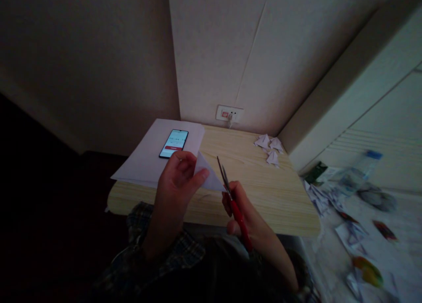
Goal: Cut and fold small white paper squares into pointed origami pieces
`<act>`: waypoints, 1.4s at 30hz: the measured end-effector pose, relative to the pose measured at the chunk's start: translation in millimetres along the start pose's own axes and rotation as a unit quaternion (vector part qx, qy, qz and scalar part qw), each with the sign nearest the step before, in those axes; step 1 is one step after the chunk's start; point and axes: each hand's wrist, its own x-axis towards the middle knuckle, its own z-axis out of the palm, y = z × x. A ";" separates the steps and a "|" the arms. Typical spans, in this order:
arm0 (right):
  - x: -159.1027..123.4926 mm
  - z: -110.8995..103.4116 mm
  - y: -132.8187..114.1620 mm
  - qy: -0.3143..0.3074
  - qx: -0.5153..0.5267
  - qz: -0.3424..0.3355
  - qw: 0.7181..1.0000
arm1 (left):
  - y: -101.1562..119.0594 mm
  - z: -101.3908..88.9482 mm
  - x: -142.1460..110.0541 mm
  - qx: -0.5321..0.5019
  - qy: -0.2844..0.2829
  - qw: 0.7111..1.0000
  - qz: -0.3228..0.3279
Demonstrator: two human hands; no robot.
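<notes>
Between the thumb and fingers of my left hand (176, 180) is a folded piece of white paper (212, 178), triangular in outline. My right hand (245, 210) grips scissors (240, 219) with red handles, their blades pointing up and away from me. The blades are slightly parted and lie close by the paper's right corner; whether they touch it I cannot tell. A stack of white paper sheets (141, 162) lies on the left of the wooden table (286, 202), under a phone (174, 143) with a lit screen. My left hand is just in front of the phone.
Several small folded paper shapes (272, 158) sit at the table's back right. A wall socket (230, 113) with a plugged-in cable is behind the table. To the right, a lower white surface (402, 219) bears a plastic bottle (361, 171), more folded papers (318, 197) and scattered items.
</notes>
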 end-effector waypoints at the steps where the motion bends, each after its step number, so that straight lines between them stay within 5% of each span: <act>1: -1.3 0.9 0.6 -0.014 0.009 0.006 1.000 | -0.3 -0.4 0.3 0.004 0.011 1.000 0.014; 5: -0.6 2.9 -1.1 -0.012 0.076 0.008 0.997 | -1.4 -0.3 0.4 0.033 0.033 0.998 0.048; 12: 15.6 13.3 -24.5 0.149 0.137 -0.015 0.979 | -0.6 6.1 -3.4 0.049 -0.054 0.997 0.019; 22: 15.6 20.8 -30.9 0.221 0.127 -0.046 0.966 | -2.7 5.7 -3.7 0.074 -0.125 0.989 -0.032; 42: 11.1 21.7 -24.3 0.221 0.113 -0.031 0.968 | -2.9 5.3 -9.3 0.091 -0.021 0.995 0.027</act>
